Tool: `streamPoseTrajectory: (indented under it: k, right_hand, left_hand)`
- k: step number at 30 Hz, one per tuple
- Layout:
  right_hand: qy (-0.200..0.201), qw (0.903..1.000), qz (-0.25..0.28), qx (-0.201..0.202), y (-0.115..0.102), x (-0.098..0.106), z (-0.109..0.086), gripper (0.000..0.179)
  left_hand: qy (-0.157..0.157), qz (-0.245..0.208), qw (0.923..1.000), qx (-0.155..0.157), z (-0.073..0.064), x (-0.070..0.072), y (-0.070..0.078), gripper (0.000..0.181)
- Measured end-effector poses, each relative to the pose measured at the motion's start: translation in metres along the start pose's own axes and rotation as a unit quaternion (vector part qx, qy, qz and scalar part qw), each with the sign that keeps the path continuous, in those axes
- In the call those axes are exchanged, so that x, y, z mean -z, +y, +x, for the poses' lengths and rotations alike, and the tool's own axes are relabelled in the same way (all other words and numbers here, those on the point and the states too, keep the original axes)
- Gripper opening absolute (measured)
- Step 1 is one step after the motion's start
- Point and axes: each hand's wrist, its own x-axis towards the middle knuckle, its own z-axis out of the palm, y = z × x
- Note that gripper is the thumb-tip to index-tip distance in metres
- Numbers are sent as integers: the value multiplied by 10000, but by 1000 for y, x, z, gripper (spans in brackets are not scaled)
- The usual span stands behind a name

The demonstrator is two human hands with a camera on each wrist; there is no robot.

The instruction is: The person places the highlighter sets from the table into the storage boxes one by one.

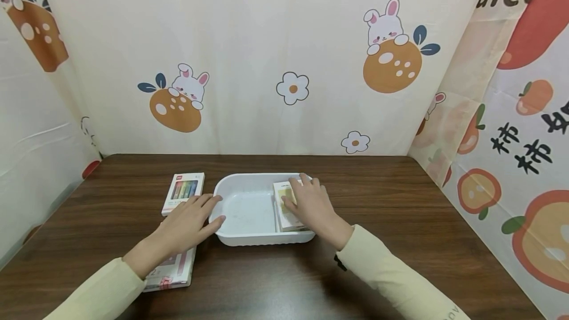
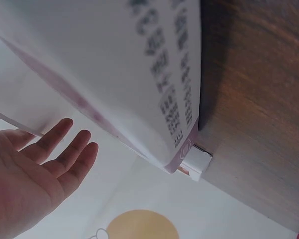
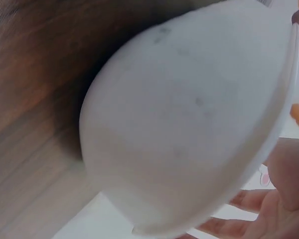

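A white plastic basin [image 1: 249, 211] stands on the table between the hands. Inside its right end lies a small white box with a yellowish print [image 1: 286, 216]. My right hand [image 1: 316, 211] is over that box and the basin's right rim, thumb and fingers extended and spread; its palm side hides part of the box. At the left rim, my left hand [image 1: 188, 223] has its fingertips and thumb loosely extended over the edge. The left wrist view shows those fingers [image 2: 72, 159] relaxed, beside a white and pink package [image 2: 139, 89].
A flat box picturing coloured sticks [image 1: 184, 189] lies left of the basin. Nearer, the white and pink package [image 1: 182, 270] is partly under my left forearm. The dark wooden table [image 1: 378, 181] meets a printed cloth [image 1: 249, 112] at the back and sides.
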Motion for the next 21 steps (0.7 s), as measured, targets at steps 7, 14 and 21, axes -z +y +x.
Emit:
streamPoseTrajectory:
  k: [7,14,21]
  right_hand:
    - [533,9984,173,-27,18,1,3,36]
    - [818,9961,273,-205,36,0,1,32]
    - [818,9934,650,-465,52,-10,-1,30]
  left_hand:
    - [-41,-26,10000,39,-1,1,1,56]
    - [-36,-43,10000,42,-2,1,1,56]
    - [-31,-41,10000,46,-1,0,1,56]
